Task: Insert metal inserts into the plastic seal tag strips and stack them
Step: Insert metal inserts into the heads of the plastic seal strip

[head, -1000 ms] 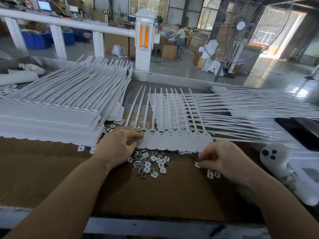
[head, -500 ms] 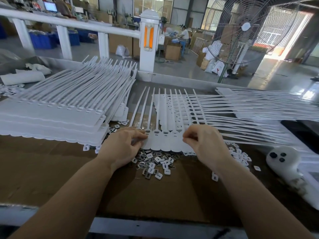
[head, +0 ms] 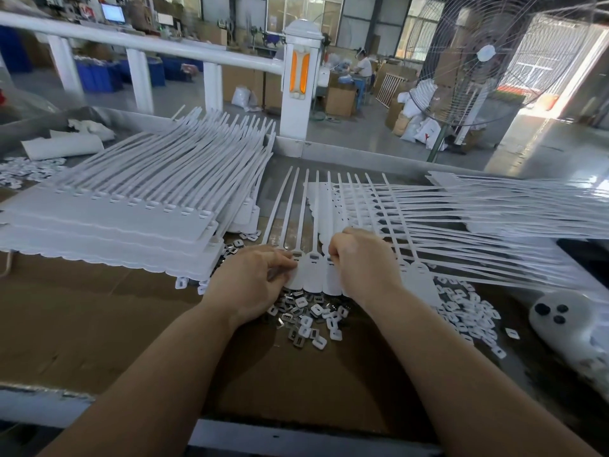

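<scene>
at the middle of the table (head: 99,324), the right hand (head: 365,262) has slid leftward along the strip of seal tags (head: 313,275), from its right end to beside the left hand (head: 253,282); it looks like the last sockets are being filled. right grip curled, pinching down at a tag head, the insert itself hidden. left fingers pinch the strip's left edge. loose metal inserts (head: 303,321) lie just below; the finished stack (head: 108,222) sits to the left.

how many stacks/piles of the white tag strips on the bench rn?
3: a tall stack of white plastic seal tag strips far left, one strip under both hands at centre, a fanned pile right. More may lie outside the frame.
</scene>
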### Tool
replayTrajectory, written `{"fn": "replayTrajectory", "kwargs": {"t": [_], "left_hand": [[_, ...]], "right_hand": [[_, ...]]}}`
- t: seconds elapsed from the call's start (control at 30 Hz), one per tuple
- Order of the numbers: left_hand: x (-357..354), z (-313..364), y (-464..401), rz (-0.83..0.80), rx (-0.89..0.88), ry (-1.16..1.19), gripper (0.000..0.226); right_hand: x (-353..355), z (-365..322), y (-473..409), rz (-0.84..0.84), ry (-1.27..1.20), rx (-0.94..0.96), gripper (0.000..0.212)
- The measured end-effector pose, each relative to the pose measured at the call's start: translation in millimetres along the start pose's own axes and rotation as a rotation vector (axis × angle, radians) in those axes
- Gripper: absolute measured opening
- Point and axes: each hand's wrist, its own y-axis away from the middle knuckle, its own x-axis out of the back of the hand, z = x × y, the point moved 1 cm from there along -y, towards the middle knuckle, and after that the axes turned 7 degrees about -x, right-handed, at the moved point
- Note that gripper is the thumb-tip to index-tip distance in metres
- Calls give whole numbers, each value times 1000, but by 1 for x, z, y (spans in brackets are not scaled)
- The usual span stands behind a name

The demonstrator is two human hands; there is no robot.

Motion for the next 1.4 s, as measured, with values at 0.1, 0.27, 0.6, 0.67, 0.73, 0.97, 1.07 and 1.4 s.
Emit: {"fn": "replayTrajectory", "kwargs": {"t": [0.1, 0.27, 0.6, 0.67, 0.73, 0.97, 1.07, 1.4], "left_hand": [[0, 0, 0, 5, -5, -3, 24], [-1, -2, -1, -4, -1, -23, 25], [-1, -1, -1, -6, 9, 3, 24], [-1, -2, -1, -4, 13, 11, 24], [-1, -1, -1, -5, 8, 7, 24], [0, 1, -1, -3, 13, -8, 24], [1, 2, 0, -4, 16, -12, 24], [2, 3, 0, -24, 21, -20, 25]], "right_hand": [[1, -1, 0, -23, 62, 50, 25], [2, 0, 8, -108, 86, 72, 32], [10, 17, 15, -62, -217, -50, 36], [14, 26, 20, -10, -300, -124, 29], [18, 36, 27, 7, -317, -160, 25], [38, 75, 54, -42, -288, -282, 18], [45, 86, 64, -146, -236, -306, 16], [50, 94, 75, -417, -122, -195, 14]]}}
